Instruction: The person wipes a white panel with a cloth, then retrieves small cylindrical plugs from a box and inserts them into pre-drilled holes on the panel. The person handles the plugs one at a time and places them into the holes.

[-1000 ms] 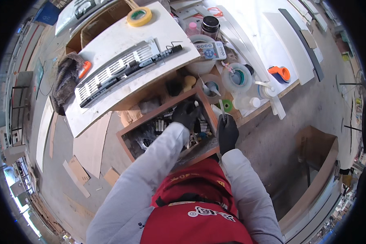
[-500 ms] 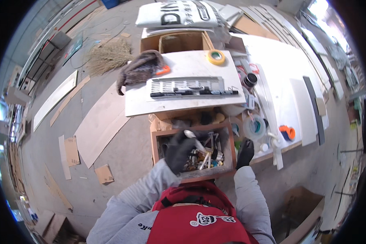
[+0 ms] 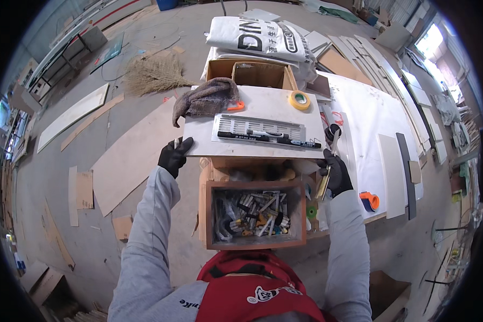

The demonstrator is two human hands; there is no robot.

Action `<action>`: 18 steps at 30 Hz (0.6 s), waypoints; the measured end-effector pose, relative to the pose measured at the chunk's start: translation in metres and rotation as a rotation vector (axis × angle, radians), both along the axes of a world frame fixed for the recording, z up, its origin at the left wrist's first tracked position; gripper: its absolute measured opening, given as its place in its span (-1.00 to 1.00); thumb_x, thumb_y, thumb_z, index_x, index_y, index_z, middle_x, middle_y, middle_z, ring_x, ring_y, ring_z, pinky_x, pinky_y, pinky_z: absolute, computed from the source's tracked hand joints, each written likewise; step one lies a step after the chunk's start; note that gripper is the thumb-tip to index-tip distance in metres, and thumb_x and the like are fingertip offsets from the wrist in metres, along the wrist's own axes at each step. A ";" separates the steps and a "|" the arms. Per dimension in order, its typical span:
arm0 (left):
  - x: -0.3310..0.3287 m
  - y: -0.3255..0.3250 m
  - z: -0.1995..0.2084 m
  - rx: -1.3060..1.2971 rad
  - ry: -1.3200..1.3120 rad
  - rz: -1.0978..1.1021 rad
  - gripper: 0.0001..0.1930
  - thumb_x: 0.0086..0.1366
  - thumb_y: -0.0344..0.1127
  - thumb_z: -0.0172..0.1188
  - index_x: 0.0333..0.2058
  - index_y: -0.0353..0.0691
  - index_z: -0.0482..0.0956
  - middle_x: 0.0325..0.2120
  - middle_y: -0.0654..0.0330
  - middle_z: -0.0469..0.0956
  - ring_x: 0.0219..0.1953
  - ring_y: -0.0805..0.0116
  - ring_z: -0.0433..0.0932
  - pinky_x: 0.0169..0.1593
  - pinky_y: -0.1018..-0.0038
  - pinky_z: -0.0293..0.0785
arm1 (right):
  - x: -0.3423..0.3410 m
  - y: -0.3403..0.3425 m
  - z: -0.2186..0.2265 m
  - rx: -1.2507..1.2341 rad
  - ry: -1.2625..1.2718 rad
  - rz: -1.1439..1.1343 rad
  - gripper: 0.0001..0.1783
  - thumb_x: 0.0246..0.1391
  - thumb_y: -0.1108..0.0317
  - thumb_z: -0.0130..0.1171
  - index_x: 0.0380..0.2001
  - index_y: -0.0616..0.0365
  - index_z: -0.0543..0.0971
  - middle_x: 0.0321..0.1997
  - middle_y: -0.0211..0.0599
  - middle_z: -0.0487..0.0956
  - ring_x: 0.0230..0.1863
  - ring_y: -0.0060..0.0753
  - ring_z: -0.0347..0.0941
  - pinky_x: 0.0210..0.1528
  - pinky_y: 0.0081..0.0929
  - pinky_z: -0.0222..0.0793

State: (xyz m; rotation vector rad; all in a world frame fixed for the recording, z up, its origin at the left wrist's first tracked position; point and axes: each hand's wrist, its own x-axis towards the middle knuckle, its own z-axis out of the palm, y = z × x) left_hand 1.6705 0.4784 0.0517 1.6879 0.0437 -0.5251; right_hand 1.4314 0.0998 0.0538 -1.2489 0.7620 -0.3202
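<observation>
A white board (image 3: 200, 144) lies on top of a small wooden cabinet. My left hand (image 3: 173, 156), in a black glove, is closed on its front left corner, and a small whitish piece (image 3: 176, 143) sticks up between the fingers. At the opposite corner my gloved right hand (image 3: 338, 173) is closed at the board's edge, with a thin brass-coloured strip (image 3: 322, 185) hanging by its fingers. Below the board, an open drawer (image 3: 256, 244) holds a jumble of small metal and plastic fittings (image 3: 263, 214). Black marker pens (image 3: 244, 136) rest on a silver vent grille (image 3: 236, 123) on the board.
A brown cloth (image 3: 206, 99) and a yellow tape roll (image 3: 299, 100) lie on the board. Behind stand an open carton (image 3: 263, 75) and white sacks (image 3: 257, 40). An orange and blue tape dispenser (image 3: 369, 202) sits right, on a white-covered surface. Cardboard and a straw broom (image 3: 154, 72) lie left.
My left hand has left the drawer and moved up to the board's left corner. My right hand has risen from beside the drawer to the right corner. The view has shifted.
</observation>
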 end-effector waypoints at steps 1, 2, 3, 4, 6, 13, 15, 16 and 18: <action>-0.002 0.001 0.000 -0.060 0.055 0.024 -0.60 0.10 -0.05 0.24 -0.19 -0.22 0.53 -0.72 0.42 0.28 -0.78 0.64 0.10 -0.71 0.62 -0.04 | 0.000 -0.001 -0.001 0.061 0.012 -0.034 -0.74 0.14 0.16 0.07 -0.27 0.12 0.41 -0.47 -0.48 0.41 -0.55 -0.71 0.33 -0.67 -0.78 0.15; -0.006 0.002 0.000 -0.091 0.026 0.031 -0.58 0.09 -0.07 0.24 -0.16 -0.24 0.53 -0.71 0.43 0.25 -0.78 0.65 0.08 -0.70 0.62 -0.06 | -0.003 0.001 -0.002 0.034 -0.014 -0.033 -0.77 0.14 0.19 0.07 -0.26 0.10 0.40 -0.49 -0.50 0.39 -0.55 -0.74 0.30 -0.67 -0.79 0.13; -0.010 0.006 0.001 -0.064 0.008 0.054 -0.58 0.09 -0.08 0.24 -0.15 -0.25 0.53 -0.70 0.43 0.27 -0.78 0.65 0.09 -0.70 0.62 -0.05 | -0.006 0.002 0.000 0.021 -0.040 0.001 -0.77 0.14 0.19 0.07 -0.26 0.10 0.40 -0.50 -0.51 0.38 -0.55 -0.74 0.29 -0.67 -0.79 0.13; -0.016 0.009 0.001 -0.064 -0.002 0.054 -0.57 0.09 -0.09 0.24 -0.15 -0.26 0.52 -0.69 0.43 0.28 -0.77 0.65 0.09 -0.70 0.62 -0.05 | -0.012 0.005 0.003 0.016 -0.029 0.004 -0.77 0.14 0.19 0.07 -0.25 0.09 0.40 -0.50 -0.51 0.37 -0.55 -0.75 0.28 -0.67 -0.79 0.13; -0.038 0.021 -0.003 -0.059 -0.036 0.057 -0.55 0.08 -0.09 0.25 -0.13 -0.29 0.51 -0.66 0.41 0.34 -0.77 0.64 0.09 -0.69 0.63 -0.05 | -0.030 0.022 0.008 0.015 -0.046 -0.008 -0.75 0.13 0.18 0.08 -0.23 0.10 0.39 -0.50 -0.52 0.36 -0.54 -0.73 0.24 -0.64 -0.79 0.12; -0.149 0.071 -0.010 -0.112 -0.139 0.132 -0.58 0.11 -0.22 0.20 -0.08 -0.33 0.51 -0.46 0.33 0.55 -0.64 0.66 0.27 -0.60 0.63 0.18 | -0.124 0.084 0.039 -0.055 0.045 -0.076 -0.73 0.17 0.17 0.01 -0.22 0.14 0.42 -0.58 -0.54 0.30 -0.60 -0.76 0.18 -0.60 -0.76 0.09; -0.184 0.087 -0.002 -0.079 -0.043 0.135 -0.58 0.10 -0.23 0.20 -0.09 -0.34 0.51 -0.46 0.31 0.56 -0.63 0.65 0.31 -0.60 0.63 0.21 | -0.153 0.098 0.047 -0.073 0.121 -0.117 -0.67 0.22 0.19 -0.10 -0.14 0.22 0.45 -0.58 -0.54 0.30 -0.59 -0.75 0.17 -0.59 -0.73 0.04; -0.199 0.093 0.002 -0.031 0.020 0.132 -0.58 0.09 -0.23 0.21 -0.09 -0.33 0.52 -0.47 0.31 0.55 -0.64 0.65 0.32 -0.61 0.63 0.21 | -0.167 0.104 0.050 -0.084 0.146 -0.121 -0.67 0.22 0.19 -0.10 -0.14 0.23 0.45 -0.60 -0.55 0.29 -0.59 -0.75 0.16 -0.59 -0.73 0.03; -0.226 0.104 0.004 -0.050 0.111 0.125 -0.59 0.07 -0.23 0.22 -0.10 -0.31 0.53 -0.49 0.31 0.54 -0.65 0.64 0.32 -0.63 0.62 0.20 | -0.194 0.113 0.050 -0.096 0.193 -0.111 -0.68 0.21 0.20 -0.09 -0.15 0.23 0.46 -0.62 -0.56 0.28 -0.61 -0.74 0.16 -0.60 -0.73 0.01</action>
